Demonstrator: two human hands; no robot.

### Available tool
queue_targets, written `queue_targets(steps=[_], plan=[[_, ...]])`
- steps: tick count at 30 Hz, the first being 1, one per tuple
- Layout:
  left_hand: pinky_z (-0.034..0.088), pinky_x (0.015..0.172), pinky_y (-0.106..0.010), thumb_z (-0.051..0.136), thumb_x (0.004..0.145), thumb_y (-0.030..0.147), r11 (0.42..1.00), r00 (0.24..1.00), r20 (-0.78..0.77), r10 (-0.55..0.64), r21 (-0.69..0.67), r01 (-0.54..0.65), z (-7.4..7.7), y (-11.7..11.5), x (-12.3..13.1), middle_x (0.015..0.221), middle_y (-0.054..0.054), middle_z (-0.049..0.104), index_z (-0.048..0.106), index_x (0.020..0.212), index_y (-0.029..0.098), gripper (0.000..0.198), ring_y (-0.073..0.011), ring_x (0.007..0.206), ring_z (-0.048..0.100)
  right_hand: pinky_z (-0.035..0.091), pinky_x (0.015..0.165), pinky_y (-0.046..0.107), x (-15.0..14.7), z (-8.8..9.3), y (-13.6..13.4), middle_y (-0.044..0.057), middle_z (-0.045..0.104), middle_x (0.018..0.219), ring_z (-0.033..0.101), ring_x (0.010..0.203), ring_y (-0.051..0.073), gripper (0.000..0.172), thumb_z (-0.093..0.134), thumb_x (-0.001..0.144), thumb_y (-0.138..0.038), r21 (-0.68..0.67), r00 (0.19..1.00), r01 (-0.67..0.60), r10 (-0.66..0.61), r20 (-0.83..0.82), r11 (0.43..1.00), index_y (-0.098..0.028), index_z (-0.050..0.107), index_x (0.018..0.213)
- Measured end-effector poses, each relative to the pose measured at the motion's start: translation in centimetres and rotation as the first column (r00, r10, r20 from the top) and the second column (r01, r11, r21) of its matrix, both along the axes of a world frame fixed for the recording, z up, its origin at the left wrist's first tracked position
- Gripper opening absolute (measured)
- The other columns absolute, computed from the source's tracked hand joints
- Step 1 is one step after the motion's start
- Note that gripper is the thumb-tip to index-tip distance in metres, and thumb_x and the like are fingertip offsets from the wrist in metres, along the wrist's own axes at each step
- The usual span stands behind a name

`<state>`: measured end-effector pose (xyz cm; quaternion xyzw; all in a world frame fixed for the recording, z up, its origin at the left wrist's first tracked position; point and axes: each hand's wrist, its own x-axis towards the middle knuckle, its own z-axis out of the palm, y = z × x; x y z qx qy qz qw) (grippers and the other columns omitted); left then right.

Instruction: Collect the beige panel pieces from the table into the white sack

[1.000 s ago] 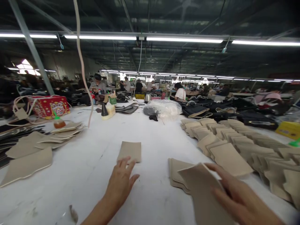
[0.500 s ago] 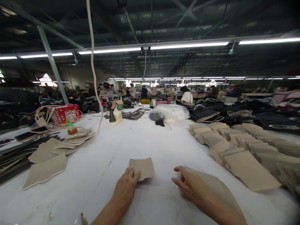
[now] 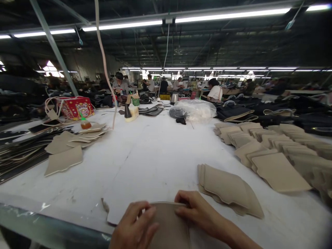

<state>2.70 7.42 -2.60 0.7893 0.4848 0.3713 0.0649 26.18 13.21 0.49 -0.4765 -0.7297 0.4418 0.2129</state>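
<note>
A beige leather-like panel [image 3: 169, 221] is in front of me at the table's near edge, its lower end cut off by the picture. My right hand [image 3: 194, 207] pinches its upper right corner between thumb and fingers. On its upper left side lie the curled fingers of my left hand [image 3: 135, 223], gripping that edge. Just beyond my right hand, a small fanned stack of beige panels [image 3: 228, 188] rests on the white table [image 3: 145, 159].
Overlapping rows of beige panels [image 3: 280, 169] cover the right side. More panels [image 3: 64, 159] lie left, near dark strips [image 3: 23, 152], a glue bottle [image 3: 85, 122] and a red bag [image 3: 76, 107]. A clear plastic bag [image 3: 194, 110] sits at the back; co-workers are beyond.
My view has tipped downward. Both hands have come closer to me and together at one panel by the near edge. My right hand has left the fanned stack, which now shows uncovered.
</note>
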Motion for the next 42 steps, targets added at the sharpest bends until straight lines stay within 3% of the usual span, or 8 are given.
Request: queue_targets(steps=[3, 7, 16, 20, 23, 27, 33, 42], plan=[[0.048, 0.081, -0.025, 0.05, 0.09, 0.029, 0.928, 0.999, 0.045, -0.008, -0.371, 0.024, 3.1, 1.2, 0.1, 0.092, -0.004, 0.068, 0.072, 0.094, 0.023, 0.024, -0.0178, 0.091, 0.061, 0.031, 0.056, 0.022, -0.8, 0.7, -1.8, -0.005, 0.054, 0.069, 0.047, 0.067, 0.013, 0.01, 0.058, 0.073, -0.013, -0.025, 0.996, -0.094, 0.094, 0.007, 0.995, -0.017, 0.064, 0.081], [0.035, 0.058, -0.021, 0.049, 0.079, 0.023, 0.665, 0.991, 0.116, -0.074, -0.735, 0.135, 4.4, 1.6, 0.8, 0.064, 0.001, 0.062, 0.071, 0.07, 0.017, 0.024, -0.0133, 0.067, 0.056, 0.031, 0.055, 0.022, -1.3, 0.7, -3.4, -0.005, 0.055, 0.068, 0.049, 0.065, 0.013, 0.013, 0.056, 0.076, -0.013, -0.053, 0.989, -0.13, 0.134, 0.067, 0.99, -0.018, 0.065, 0.084], [0.027, 0.052, -0.02, 0.048, 0.069, 0.021, 0.487, 0.961, 0.225, -0.16, -0.829, 0.275, 4.0, 1.6, 0.2, 0.056, 0.004, 0.046, 0.065, 0.066, 0.013, 0.02, -0.0094, 0.058, 0.04, 0.039, 0.07, 0.025, -1.4, 0.8, -5.0, 0.0, 0.061, 0.096, 0.056, 0.084, 0.016, 0.021, 0.054, 0.085, -0.008, 0.138, 0.958, -0.23, 0.2, 0.204, 0.963, -0.022, 0.062, 0.098], [0.02, 0.049, -0.022, 0.054, 0.07, 0.026, 0.4, 0.923, 0.375, -0.086, -0.836, 0.376, 3.2, 1.5, 0.4, 0.052, 0.007, 0.036, 0.063, 0.062, 0.011, 0.02, -0.0074, 0.054, 0.029, 0.035, 0.071, 0.031, -2.4, 0.3, -5.7, 0.003, 0.058, 0.098, 0.053, 0.082, 0.019, 0.031, 0.055, 0.079, -0.001, 0.471, 0.912, -0.346, 0.172, 0.374, 0.812, -0.023, 0.061, 0.1], [0.019, 0.05, -0.023, 0.058, 0.07, 0.032, 0.374, 0.91, 0.415, -0.015, -0.841, 0.39, 2.9, 1.4, 0.7, 0.053, 0.006, 0.04, 0.064, 0.065, 0.01, 0.024, -0.0071, 0.053, 0.029, 0.033, 0.066, 0.032, -3.0, -0.7, -6.2, 0.001, 0.059, 0.086, 0.051, 0.074, 0.02, 0.025, 0.061, 0.077, -0.004, 0.596, 0.908, -0.366, 0.133, 0.397, 0.715, -0.022, 0.06, 0.094], [0.019, 0.049, -0.023, 0.058, 0.07, 0.033, 0.349, 0.903, 0.429, 0.028, -0.851, 0.393, 2.8, 1.2, 0.8, 0.052, 0.006, 0.04, 0.064, 0.065, 0.01, 0.025, -0.0069, 0.051, 0.029, 0.032, 0.065, 0.033, -3.2, -1.7, -6.5, 0.0, 0.058, 0.082, 0.051, 0.073, 0.02, 0.019, 0.066, 0.076, -0.007, 0.648, 0.916, -0.343, 0.091, 0.39, 0.68, -0.021, 0.056, 0.085], [0.02, 0.05, -0.023, 0.05, 0.068, 0.025, 0.425, 0.921, 0.389, -0.04, -0.827, 0.368, 2.0, 0.4, 1.1, 0.054, 0.006, 0.033, 0.055, 0.058, 0.013, 0.017, -0.0079, 0.055, 0.028, 0.028, 0.064, 0.034, -3.1, -2.5, -6.9, 0.0, 0.056, 0.076, 0.05, 0.069, 0.019, 0.017, 0.064, 0.079, -0.007, 0.683, 0.905, -0.367, 0.073, 0.42, 0.632, -0.02, 0.054, 0.08], [0.018, 0.049, -0.023, 0.045, 0.066, 0.019, 0.475, 0.928, 0.353, -0.114, -0.801, 0.363, 1.7, 0.2, 1.8, 0.055, 0.006, 0.027, 0.044, 0.054, 0.016, 0.012, -0.0078, 0.056, 0.026, 0.029, 0.071, 0.035, -3.0, -0.4, -6.1, 0.0, 0.057, 0.085, 0.051, 0.079, 0.018, 0.014, 0.07, 0.085, -0.014, 0.394, 0.779, -0.539, 0.264, 0.569, 0.744, -0.019, 0.057, 0.083]])
